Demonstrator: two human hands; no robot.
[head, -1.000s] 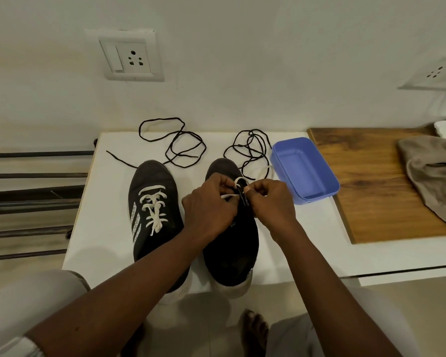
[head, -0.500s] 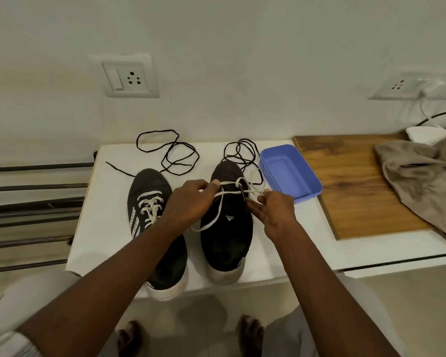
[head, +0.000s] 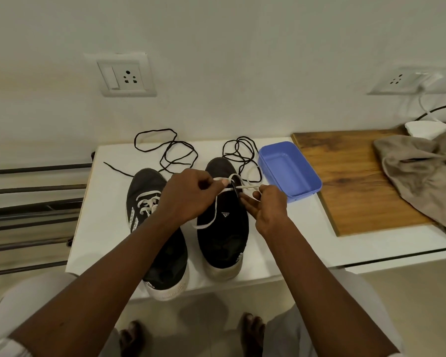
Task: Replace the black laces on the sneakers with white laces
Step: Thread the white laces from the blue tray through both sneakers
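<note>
At my far left a metal rack [head: 36,191] runs its bars alongside the white counter [head: 106,233], and a wall socket [head: 125,74] sits above on the wall. Toward the back of the counter a black lace [head: 173,153] lies loose in loops, one end trailing off to the left. In front of it stands the left sneaker [head: 142,184], toe pointing to the wall, with a white lace [head: 146,202] crossed through its eyelets. My left hand [head: 188,197] reaches over that shoe to the right sneaker [head: 224,243] just beside it; its fingers are curled and pinch the loose white lace [head: 215,210] near the toe end of the tongue. From there one strand drops in a slack loop across the tongue, and another runs right across the shoe to my right hand [head: 268,207], which pinches it between thumb and forefinger while the other fingers stretch out toward the shoe. Behind this sneaker the second black lace [head: 240,150] lies in a tangle against the wall. Right of it sits a blue tray [head: 291,171], tilted, its far edge resting up on a wooden board [head: 358,181]. A brownish cloth [head: 422,171] is heaped on the board's right end, with a second socket [head: 399,79] above.
</note>
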